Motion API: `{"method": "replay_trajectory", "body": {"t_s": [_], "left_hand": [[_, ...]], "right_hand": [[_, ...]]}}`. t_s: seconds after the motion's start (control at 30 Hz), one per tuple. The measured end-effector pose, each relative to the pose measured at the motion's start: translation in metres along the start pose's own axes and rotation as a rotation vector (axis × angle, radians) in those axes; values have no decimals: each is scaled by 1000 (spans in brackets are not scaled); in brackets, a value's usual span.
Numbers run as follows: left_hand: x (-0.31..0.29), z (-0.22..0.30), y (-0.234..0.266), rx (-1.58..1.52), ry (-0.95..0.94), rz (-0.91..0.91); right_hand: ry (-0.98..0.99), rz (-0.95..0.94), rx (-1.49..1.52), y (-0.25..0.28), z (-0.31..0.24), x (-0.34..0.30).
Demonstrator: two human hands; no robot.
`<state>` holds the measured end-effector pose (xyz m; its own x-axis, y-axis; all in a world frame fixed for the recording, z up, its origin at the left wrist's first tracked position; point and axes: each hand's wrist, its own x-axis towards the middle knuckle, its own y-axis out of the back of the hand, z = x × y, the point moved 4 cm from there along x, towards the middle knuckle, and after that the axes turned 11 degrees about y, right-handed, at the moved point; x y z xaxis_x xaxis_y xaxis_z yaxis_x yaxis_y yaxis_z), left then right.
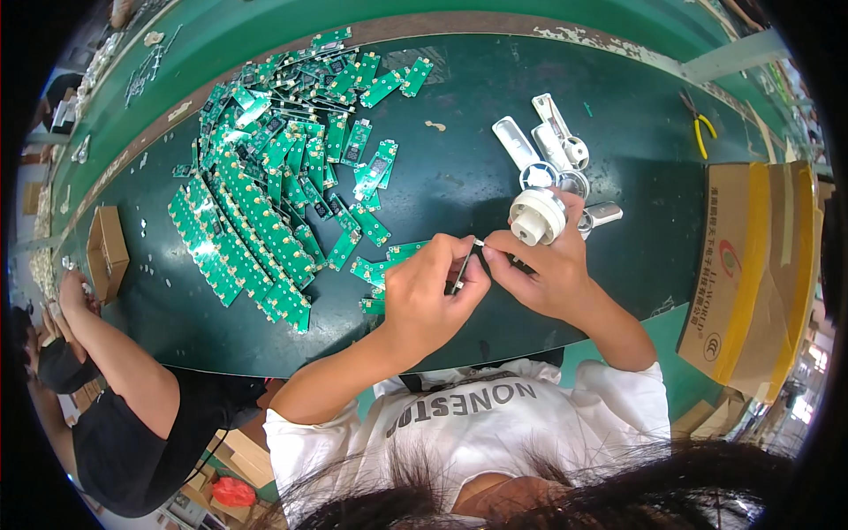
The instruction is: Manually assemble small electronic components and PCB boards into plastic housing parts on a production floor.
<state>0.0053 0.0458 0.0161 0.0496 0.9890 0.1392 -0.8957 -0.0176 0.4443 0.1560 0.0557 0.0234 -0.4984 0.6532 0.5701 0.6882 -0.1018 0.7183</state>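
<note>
Near the table's front edge, my left hand (431,290) is closed, pinching a thin circuit board (460,274) that shows nearly edge-on. My right hand (555,276) is closed too, its fingers curled against a white round plastic housing (537,218) with a stepped knob-like end. The right thumb and forefinger come together beside the board's upper end; whether they touch it, I cannot tell. Just beyond that hand lie several white plastic housings with handles (549,146). A few green circuit boards (373,305) lie left of my left hand.
A large heap of green circuit boards (291,150) covers the left part of the dark green table (477,97), with neat rows (243,243) in front. Yellow-handled pliers (703,132) lie far right, above a big cardboard box (751,274). At left, another person's arm (124,353) reaches toward a small carton (108,252).
</note>
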Motion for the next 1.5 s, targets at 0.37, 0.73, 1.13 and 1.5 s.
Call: {"method": "replay_trajectory", "body": {"t_s": [0.37,0.73,1.13,1.5], "left_hand": [[-2,-1,-3,32,-52,0],[-5,-1,-6,86,-147,51],[1,-2,0,-20,-123,83],[-4,6,-4,39,-301,109]], "right_hand": [[-91,-70,68,5,1,4],[-30,-75,83,-2,-1,1],[-365,-30,490,4,3,9],[-571,22,1060,-5,14,1]]}}
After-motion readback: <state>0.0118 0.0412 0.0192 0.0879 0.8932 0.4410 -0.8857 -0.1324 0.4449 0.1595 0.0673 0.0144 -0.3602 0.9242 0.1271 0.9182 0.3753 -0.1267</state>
